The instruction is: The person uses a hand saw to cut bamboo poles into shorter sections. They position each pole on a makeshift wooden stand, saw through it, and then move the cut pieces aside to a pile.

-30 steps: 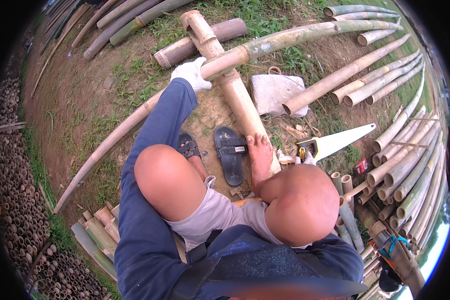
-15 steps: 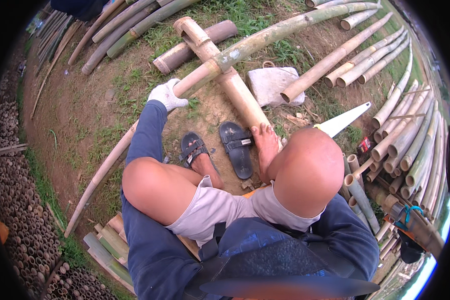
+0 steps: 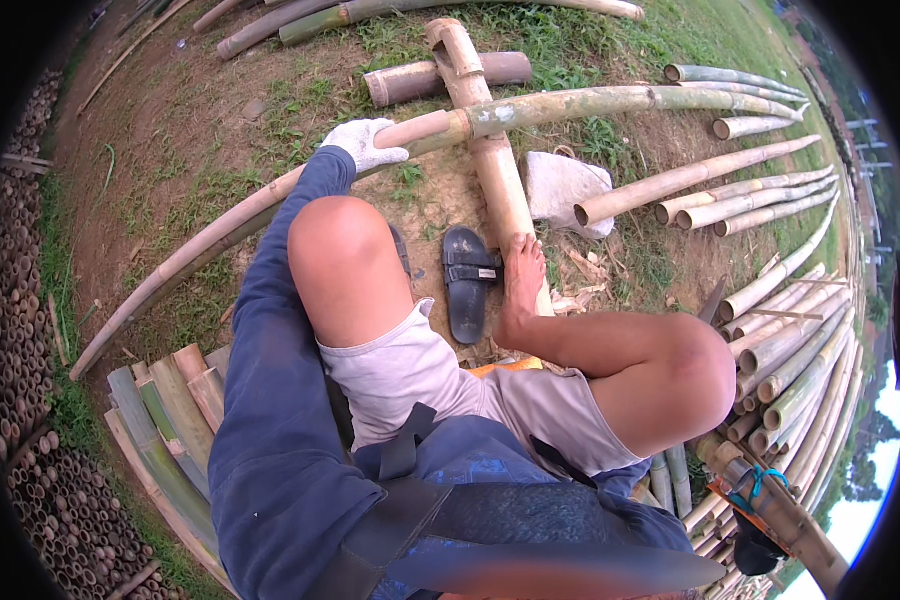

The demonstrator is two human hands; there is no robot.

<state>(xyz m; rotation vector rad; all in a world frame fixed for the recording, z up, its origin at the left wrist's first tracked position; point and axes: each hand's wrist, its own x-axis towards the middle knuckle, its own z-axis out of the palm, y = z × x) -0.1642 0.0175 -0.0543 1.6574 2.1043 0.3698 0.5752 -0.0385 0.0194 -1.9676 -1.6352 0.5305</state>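
My left hand (image 3: 363, 143), in a white knit glove, is closed around a long bamboo pole (image 3: 570, 105). The pole curves across the view and rests over a thicker pale bamboo piece (image 3: 498, 180). That thick piece has a notched far end and lies over a short brownish bamboo length (image 3: 406, 84). My bare right foot (image 3: 523, 275) presses on its near end. Out of sight is my right hand, somewhere beyond my right leg. A dark, pointed blade-like tip (image 3: 713, 299) shows just past my right knee.
A black sandal (image 3: 467, 310) lies beside my bare foot. To its right sits a whitish sack (image 3: 567, 190). Bamboo poles (image 3: 760, 345) are stacked at right, with split lengths (image 3: 182, 395) at lower left and dense upright-looking bamboo ends (image 3: 10, 290) at far left.
The view has shifted, and my knees have moved, the right one swinging outward. My left hand still grips the pole. The pale saw-like blade by my right knee now shows only as a dark tip.
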